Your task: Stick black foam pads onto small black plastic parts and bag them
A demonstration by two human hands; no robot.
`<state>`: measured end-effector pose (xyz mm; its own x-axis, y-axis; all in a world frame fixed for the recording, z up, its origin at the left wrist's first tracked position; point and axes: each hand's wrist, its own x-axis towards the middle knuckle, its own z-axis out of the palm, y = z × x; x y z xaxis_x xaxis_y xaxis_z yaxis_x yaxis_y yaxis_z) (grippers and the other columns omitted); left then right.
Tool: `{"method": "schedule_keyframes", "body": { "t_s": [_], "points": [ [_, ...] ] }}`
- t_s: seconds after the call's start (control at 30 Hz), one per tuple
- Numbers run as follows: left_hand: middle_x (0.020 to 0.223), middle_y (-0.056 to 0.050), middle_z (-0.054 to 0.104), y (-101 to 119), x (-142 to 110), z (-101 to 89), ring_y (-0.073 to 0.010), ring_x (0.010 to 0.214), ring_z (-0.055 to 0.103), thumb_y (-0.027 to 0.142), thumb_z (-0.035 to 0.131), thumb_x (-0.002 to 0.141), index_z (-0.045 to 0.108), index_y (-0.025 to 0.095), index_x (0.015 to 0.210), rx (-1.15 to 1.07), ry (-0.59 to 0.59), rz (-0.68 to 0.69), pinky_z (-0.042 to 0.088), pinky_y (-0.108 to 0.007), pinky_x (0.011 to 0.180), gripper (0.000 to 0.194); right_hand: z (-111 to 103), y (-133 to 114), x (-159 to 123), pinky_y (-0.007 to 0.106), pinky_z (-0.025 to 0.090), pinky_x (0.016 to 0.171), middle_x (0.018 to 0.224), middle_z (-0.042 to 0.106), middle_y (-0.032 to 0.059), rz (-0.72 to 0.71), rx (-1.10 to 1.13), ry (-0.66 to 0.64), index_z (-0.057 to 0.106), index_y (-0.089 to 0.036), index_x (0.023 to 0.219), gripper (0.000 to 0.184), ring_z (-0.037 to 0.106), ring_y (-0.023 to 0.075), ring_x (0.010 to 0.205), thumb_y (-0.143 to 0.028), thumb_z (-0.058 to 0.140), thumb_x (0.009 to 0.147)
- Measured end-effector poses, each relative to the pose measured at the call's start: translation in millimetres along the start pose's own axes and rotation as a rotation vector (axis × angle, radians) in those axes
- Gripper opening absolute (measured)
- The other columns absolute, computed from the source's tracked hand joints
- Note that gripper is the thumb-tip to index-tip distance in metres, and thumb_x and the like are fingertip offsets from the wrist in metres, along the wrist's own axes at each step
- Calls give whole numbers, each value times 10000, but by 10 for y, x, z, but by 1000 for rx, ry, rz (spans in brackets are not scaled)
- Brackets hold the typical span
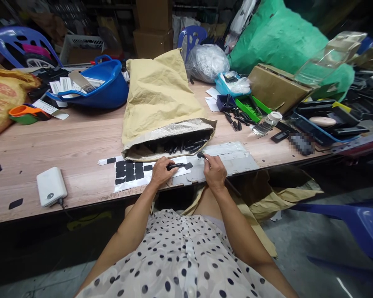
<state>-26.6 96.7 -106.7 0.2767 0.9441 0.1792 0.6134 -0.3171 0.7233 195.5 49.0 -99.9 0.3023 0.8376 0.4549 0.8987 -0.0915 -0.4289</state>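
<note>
My left hand is closed on a slim black pen-like piece, just above a white sheet with rows of black rounded stickers. To its right, my right hand pinches a small black piece with a rounded end over a grey board. A large tan paper sack lies in front of both hands. Its mouth faces me, and several slim black pieces show inside it.
At the left are a white power bank, a blue basin and an orange tape-like roll. A green tray, a clear bottle and a cardboard box stand at the right. The table's front edge runs below my hands.
</note>
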Motion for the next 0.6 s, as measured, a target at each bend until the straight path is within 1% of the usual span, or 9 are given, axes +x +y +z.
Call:
{"method": "schedule_keyframes", "body": {
  "t_s": [0.1, 0.17, 0.37, 0.6],
  "points": [
    [862, -18, 652, 10, 0, -15, -206, 856, 613, 295, 687, 806, 728, 239, 843, 4, -10, 0, 503, -335, 788, 79, 44, 174, 72, 309, 370, 736, 878, 622, 73, 64, -127, -29, 763, -241, 1061, 298, 506, 211, 843, -138, 536, 898],
    [854, -17, 651, 19, -4, -30, -208, 858, 610, 287, 684, 803, 722, 236, 833, 4, -24, -5, 496, -331, 773, 70, 88, 228, 97, 320, 333, 736, 876, 610, 79, 78, -175, -35, 762, -238, 1052, 289, 476, 223, 871, -138, 547, 888],
    [873, -12, 669, 44, -17, -67, -216, 884, 603, 246, 712, 759, 706, 237, 840, 13, -51, -8, 480, -331, 784, 81, 197, 206, 94, 332, 281, 728, 928, 589, 89, 89, -184, 3, 728, -219, 1090, 276, 450, 236, 903, -167, 534, 900],
    [865, -14, 659, 49, -17, -84, -223, 888, 591, 248, 717, 764, 708, 243, 853, 37, -68, -7, 471, -336, 789, 90, 227, 205, 77, 342, 286, 729, 950, 588, 100, 85, -181, 16, 710, -214, 1095, 267, 451, 253, 922, -187, 522, 908]
  ]
}}
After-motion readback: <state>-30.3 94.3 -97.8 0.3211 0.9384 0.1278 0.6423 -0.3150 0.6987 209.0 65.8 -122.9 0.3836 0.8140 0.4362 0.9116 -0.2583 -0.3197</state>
